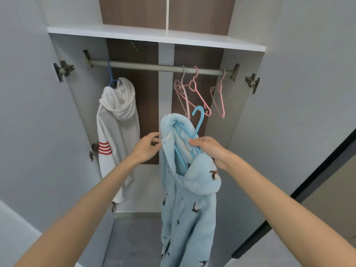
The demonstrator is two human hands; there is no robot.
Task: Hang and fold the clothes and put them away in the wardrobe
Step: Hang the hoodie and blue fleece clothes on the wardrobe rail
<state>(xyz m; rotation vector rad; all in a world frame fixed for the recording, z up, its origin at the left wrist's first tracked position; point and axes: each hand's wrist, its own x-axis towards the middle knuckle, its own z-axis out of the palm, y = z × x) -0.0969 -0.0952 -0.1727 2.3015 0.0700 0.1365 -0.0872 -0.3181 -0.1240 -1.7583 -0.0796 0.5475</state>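
1. Your right hand (pixel 210 149) grips the blue hanger (pixel 192 132) and robe (pixel 186 189) below the rail (pixel 154 66).
2. Your left hand (pixel 147 148) pinches the soft, floppy collar; lift by the stiff hanger.

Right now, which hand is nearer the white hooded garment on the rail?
Left. The left hand pinches the blue fleece robe, just right of the white hooded garment; the right hand grips the blue hanger farther right.

We log grey floor tiles (pixel 134 245) at bottom centre, a black frame strip (pixel 317 173) slanting along the right edge, and a pale ledge (pixel 11 228) at lower left.
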